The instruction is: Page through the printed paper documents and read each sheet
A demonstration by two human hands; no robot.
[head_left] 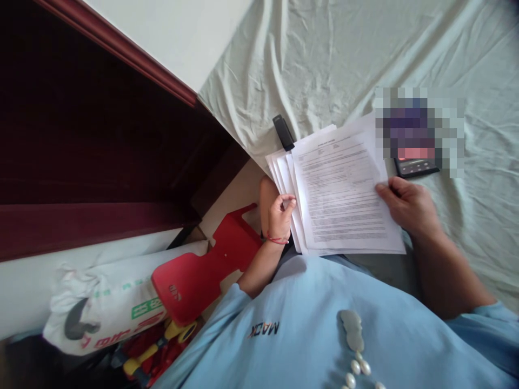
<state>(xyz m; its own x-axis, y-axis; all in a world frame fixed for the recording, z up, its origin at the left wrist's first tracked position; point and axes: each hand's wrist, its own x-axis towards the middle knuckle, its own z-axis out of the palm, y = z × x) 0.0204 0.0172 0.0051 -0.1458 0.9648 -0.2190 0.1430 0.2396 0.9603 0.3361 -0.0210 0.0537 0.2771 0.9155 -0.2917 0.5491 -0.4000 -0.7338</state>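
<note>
A printed sheet of paper (340,194) lies on top of a loose, fanned stack of papers (279,167) in front of me. My right hand (411,208) pinches the sheet's right edge, thumb on top. At the stack's left edge, my left hand (281,216) has thumb and finger closed on the papers, and a red string bracelet circles that wrist. A black stapler-like object (283,132) rests just beyond the upper left corner of the papers. Past my right hand lies a dark phone (417,166), partly covered by a blurred patch.
A wrinkled pale green sheet (332,59) covers the bed. Dark red wooden furniture (101,119) stands at the left. Below it are a red plastic stool (206,259), a white printed sack (117,302) and yellow-and-black tool-like items (154,346).
</note>
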